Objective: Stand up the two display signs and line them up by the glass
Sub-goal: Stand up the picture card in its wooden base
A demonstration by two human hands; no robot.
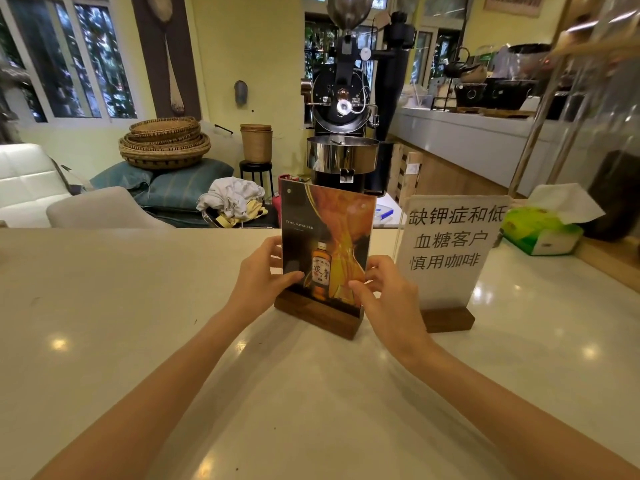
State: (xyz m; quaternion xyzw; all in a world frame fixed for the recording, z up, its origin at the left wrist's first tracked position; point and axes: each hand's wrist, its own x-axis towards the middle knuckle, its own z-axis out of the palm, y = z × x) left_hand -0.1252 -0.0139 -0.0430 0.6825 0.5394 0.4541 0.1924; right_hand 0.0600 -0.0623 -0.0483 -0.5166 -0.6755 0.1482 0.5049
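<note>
A whisky poster sign (pixel 327 230) in a clear acrylic panel stands upright in a dark wooden base (pixel 317 318) at the counter's middle. My left hand (pixel 261 271) grips the panel's left edge and my right hand (pixel 384 292) grips its right edge, both low on the panel. To its right stands a white paper sign (pixel 450 247) with black Chinese characters, upright in its own wooden base (pixel 448 320). The two bases sit side by side with a small gap. A glass partition (pixel 588 98) rises at the far right.
The pale counter (pixel 138 323) spreads wide to the left and toward me. A green tissue box (pixel 540 233) lies right of the white sign by the glass. Beyond the counter stand a black coffee roaster (pixel 343 109), baskets (pixel 164 143) and a white sofa (pixel 27 181).
</note>
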